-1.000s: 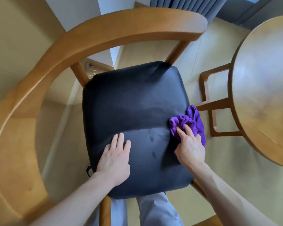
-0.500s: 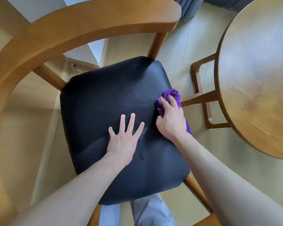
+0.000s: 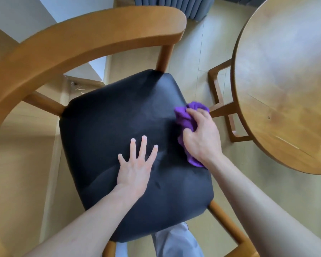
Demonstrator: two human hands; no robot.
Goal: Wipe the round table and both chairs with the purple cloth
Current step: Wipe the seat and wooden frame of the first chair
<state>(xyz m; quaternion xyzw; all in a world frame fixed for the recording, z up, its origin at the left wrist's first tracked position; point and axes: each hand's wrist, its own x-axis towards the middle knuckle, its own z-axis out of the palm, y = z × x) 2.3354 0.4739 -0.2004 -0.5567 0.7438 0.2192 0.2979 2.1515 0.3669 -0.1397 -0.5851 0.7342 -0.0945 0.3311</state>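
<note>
The right hand (image 3: 201, 138) has its fingers (image 3: 196, 115) curled round the purple cloth (image 3: 184, 119), so the cloth is bunched up into a soft ball. That way it is thick and easy to push. The cloth sits on the right edge of the black seat (image 3: 119, 117) of the chair (image 3: 78, 39), and part of it hangs out from under the hand near the wrist. The hand presses down on it, probably so the cloth rubs the seat and picks up dust. The left hand (image 3: 134, 166) lies flat on the middle of the seat with its fingers straight and spread out, and it holds nothing. It looks like it is there to keep the chair from sliding and to help the person lean over. The round desk (image 3: 285, 80) stands close by on the right, apart from the chair. Its wooden legs show just past the cloth. I think the job is at the seat-wiping part now. I cannot see a second chair here.
</note>
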